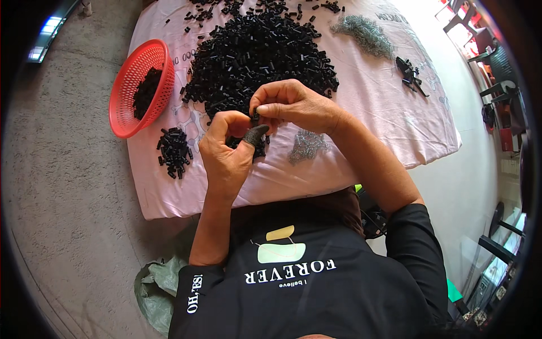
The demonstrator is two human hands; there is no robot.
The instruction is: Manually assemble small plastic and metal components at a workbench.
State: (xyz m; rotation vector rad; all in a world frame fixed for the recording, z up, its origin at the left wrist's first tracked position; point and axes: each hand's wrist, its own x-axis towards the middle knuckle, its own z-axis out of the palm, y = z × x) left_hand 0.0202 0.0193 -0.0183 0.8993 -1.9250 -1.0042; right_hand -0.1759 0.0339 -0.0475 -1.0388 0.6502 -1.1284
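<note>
My left hand (223, 151) and my right hand (298, 107) meet over the near side of the table, fingertips almost touching. A dark cover sits on my left thumb. Between the fingertips is a small black plastic piece (255, 117), partly hidden by the fingers; both hands pinch at it. Just beyond them spreads a large heap of short black tubular pieces (259, 53). More black pieces lie under my hands, mostly covered. Close to my right wrist rests a small pile of thin silvery metal parts (308, 147), perhaps springs.
A red plastic basket (120, 107) holding black pieces stands tilted at the table's left edge. Below it lies a small pile of black pieces (174, 152). Farther right are a larger silvery pile (367, 35) and some longer black parts (411, 74). A pink cloth (389, 135) covers the table.
</note>
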